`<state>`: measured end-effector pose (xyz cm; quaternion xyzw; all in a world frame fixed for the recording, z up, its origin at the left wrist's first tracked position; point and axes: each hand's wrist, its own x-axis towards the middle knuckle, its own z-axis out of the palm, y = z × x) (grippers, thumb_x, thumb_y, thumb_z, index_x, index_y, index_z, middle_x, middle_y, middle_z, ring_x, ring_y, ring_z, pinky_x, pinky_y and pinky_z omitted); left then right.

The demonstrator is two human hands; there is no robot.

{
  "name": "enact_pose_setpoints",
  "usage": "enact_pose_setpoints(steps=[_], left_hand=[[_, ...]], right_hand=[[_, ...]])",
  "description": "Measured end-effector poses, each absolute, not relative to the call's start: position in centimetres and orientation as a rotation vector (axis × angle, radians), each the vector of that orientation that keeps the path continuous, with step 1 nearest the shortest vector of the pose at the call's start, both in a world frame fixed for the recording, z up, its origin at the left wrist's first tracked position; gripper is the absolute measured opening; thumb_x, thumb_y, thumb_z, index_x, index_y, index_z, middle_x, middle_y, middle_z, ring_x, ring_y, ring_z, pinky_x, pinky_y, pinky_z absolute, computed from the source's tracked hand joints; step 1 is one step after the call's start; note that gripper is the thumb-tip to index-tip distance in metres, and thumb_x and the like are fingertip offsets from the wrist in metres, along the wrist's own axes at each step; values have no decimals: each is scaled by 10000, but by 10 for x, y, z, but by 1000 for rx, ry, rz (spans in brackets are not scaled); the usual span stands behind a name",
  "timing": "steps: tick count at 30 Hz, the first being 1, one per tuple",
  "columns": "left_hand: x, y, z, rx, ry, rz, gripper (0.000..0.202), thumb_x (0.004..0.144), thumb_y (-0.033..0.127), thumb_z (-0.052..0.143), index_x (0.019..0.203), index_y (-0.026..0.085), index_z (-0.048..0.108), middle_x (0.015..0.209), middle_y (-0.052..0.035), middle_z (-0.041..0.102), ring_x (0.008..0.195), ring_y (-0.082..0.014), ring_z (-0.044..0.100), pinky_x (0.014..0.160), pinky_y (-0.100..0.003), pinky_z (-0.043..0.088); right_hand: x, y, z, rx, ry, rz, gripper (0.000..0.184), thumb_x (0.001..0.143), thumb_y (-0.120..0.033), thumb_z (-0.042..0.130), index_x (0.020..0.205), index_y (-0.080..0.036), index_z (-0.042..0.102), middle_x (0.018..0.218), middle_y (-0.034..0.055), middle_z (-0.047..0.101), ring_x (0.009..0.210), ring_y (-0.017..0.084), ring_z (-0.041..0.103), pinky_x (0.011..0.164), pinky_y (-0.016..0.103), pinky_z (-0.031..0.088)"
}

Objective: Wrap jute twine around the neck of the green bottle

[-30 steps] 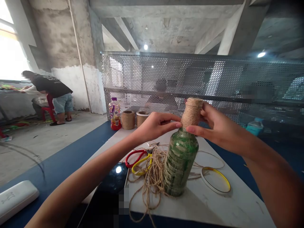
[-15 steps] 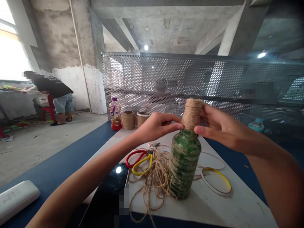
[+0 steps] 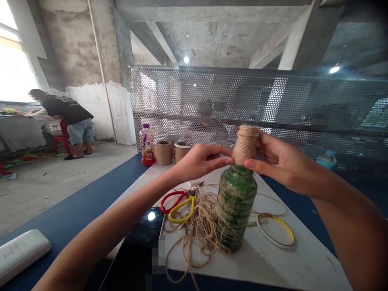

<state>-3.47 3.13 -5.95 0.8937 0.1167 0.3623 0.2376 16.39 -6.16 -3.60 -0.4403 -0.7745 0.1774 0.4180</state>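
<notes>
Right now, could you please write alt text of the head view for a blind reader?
A left hand and right hand hold the twine-wrapped neck of a green glass bottle on a white table, beside loose jute twine and red-and-yellow scissors.

The bottle (image 3: 235, 210) now stands nearly upright. A second ago it leaned, with its base further left on the table top (image 3: 291, 266) and its neck tipped to the right. The left hand (image 3: 200, 161) and the right hand (image 3: 285, 165) have moved with it: the left hand's fingertips (image 3: 230, 160) and the right hand's fingertips (image 3: 246, 163) both sit further right than before, just under the wrapped neck. The twine bands (image 3: 233, 218) on the bottle's body look a little fuller too, though that's hard to say for sure from this view.
</notes>
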Motion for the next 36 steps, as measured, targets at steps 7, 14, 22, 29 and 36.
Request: enact_pose_setpoints(steps=[7, 14, 22, 29, 36], left_hand=[[-33, 32, -61, 2419, 329, 1013, 357, 874, 434, 556, 1018, 138, 698, 569, 41, 385, 535, -76, 305, 479, -224, 225], [-32, 32, -61, 2417, 319, 995, 385, 864, 445, 567, 1050, 131, 689, 560, 43, 392, 533, -79, 311, 488, -228, 232], [-32, 32, -61, 2412, 340, 978, 391, 862, 451, 567, 1051, 130, 687, 577, 39, 410, 538, -79, 302, 496, -231, 231], [-31, 30, -62, 2390, 325, 994, 369, 860, 445, 576, 1044, 146, 690, 549, 60, 313, 520, -75, 270, 474, -231, 187], [-33, 31, -60, 2405, 324, 971, 397, 869, 455, 555, 1057, 130, 683, 563, 56, 335, 527, -76, 288, 480, -226, 207]], right_hand=[[163, -64, -37, -1389, -1880, 48, 579, 759, -379, 703, 1292, -392, 477, 1192, -15, 629, 1144, 264, 576, 989, 472, 479], [165, -55, -41, -1204, -1865, 251, 558, 790, -319, 696, 1290, -428, 475, 1217, -48, 615, 1158, 211, 575, 1012, 384, 473], [165, -61, -36, -1120, -1936, 451, 596, 862, -313, 610, 1395, -322, 343, 1296, 49, 577, 1200, 249, 545, 1002, 409, 475], [158, -61, -39, -1315, -1849, 119, 710, 746, -460, 700, 1361, -373, 355, 1255, 38, 596, 1155, 313, 566, 978, 508, 477], [155, -61, -38, -1105, -1889, 421, 479, 851, -357, 623, 1288, -324, 428, 1299, 35, 575, 1201, 254, 550, 1007, 399, 472]])
